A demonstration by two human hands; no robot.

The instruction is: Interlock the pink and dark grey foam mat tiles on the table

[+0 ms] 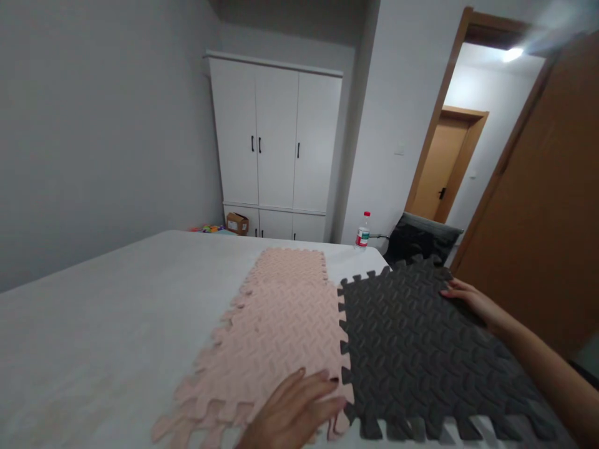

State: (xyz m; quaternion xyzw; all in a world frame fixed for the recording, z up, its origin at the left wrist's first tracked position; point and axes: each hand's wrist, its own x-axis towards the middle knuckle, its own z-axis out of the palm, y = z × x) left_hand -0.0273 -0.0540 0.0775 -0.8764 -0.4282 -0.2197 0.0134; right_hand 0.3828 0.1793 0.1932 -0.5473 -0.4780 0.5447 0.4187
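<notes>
Pink foam mat tiles lie in a row on the white table: a far tile [292, 265] and a larger near tile [276, 330]. A black foam mat tile [407, 343] meets the near tile's right side along a toothed edge. My left hand [297, 408] rests palm down on the near pink tile, fingers spread close to the seam. At the black tile's right edge, my right hand [475, 304] grips the rim, fingers on top and the thumb hidden. That side of the black tile looks raised. Whether every tooth is interlocked, I cannot tell.
A bottle with a red cap [363, 232] stands on the table's far right corner. The white table [93, 324] extends to the left. Beyond it are a black chair [416, 240], a cardboard box [237, 223], a white wardrobe [276, 131] and a brown door [547, 187].
</notes>
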